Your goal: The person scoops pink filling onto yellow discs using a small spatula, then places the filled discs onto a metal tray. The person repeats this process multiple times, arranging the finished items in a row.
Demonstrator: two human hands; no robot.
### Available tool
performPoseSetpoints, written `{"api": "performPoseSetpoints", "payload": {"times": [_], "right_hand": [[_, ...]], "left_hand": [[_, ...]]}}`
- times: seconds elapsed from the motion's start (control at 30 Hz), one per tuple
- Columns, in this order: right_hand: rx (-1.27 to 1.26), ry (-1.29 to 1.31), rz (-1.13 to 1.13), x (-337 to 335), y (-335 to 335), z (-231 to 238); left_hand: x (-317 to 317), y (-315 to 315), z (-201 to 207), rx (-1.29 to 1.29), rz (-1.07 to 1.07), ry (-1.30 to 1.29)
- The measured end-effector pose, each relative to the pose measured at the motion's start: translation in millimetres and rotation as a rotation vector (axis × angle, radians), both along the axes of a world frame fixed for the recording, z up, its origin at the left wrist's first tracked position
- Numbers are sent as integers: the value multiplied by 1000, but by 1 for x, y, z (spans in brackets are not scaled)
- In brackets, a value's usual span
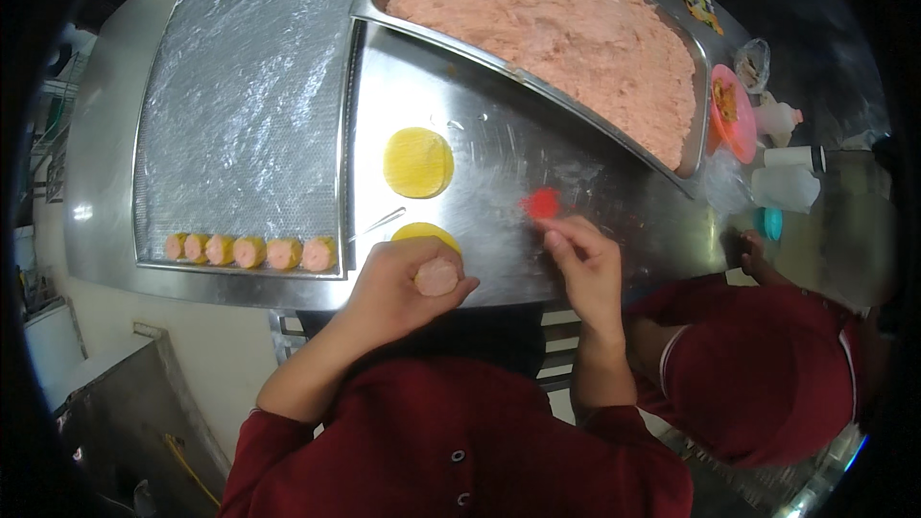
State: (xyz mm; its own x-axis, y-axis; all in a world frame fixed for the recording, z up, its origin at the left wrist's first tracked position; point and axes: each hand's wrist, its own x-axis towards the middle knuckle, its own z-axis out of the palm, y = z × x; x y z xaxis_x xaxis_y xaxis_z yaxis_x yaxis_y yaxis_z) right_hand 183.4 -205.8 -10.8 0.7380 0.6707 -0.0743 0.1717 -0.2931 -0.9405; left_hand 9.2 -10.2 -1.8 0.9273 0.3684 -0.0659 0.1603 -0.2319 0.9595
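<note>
A dumpling point(437, 276) sits in the left hand point(391, 280), whose fingers and thumb curl round its sides in a firm grasp. Its round pink end points up toward the person's head; the long axis seems to run down into the fist, though the fingers hide most of the body. The right hand point(588, 264) is well apart from it, thumb and fingers drawn together beside a blurred red patch point(543, 202); I can't tell whether it pinches anything.

Just beyond the left knuckles a yellow wrapper point(427, 229) shows, partly covered, and farther out is a stack of wrappers point(418, 163). Left of that hand, six dumplings point(249, 252) stand in a row, pink ends showing, along the near edge of a shiny mesh tray point(245, 105).

All this rests on a steel table point(489, 153), smeared and streaked with glare between the hands. Past both of them, set at a slant, is a deep pan point(537, 83) of pink filling point(556, 24). Off to the right of the right hand are a pink bowl point(742, 132), a white bottle point(779, 121) and a teal lid point(770, 223); a co-worker in maroon point(758, 369) is there too. Behind the left forearm, pale floor point(206, 331) runs to a grey metal unit point(134, 412).
</note>
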Motion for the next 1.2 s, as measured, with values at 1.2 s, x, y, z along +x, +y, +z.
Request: {"api": "performPoseSetpoints", "payload": {"times": [1.2], "right_hand": [[76,-643,-87,-9,-17,-48]], "left_hand": [[-57,161,2,-26,231,53]]}}
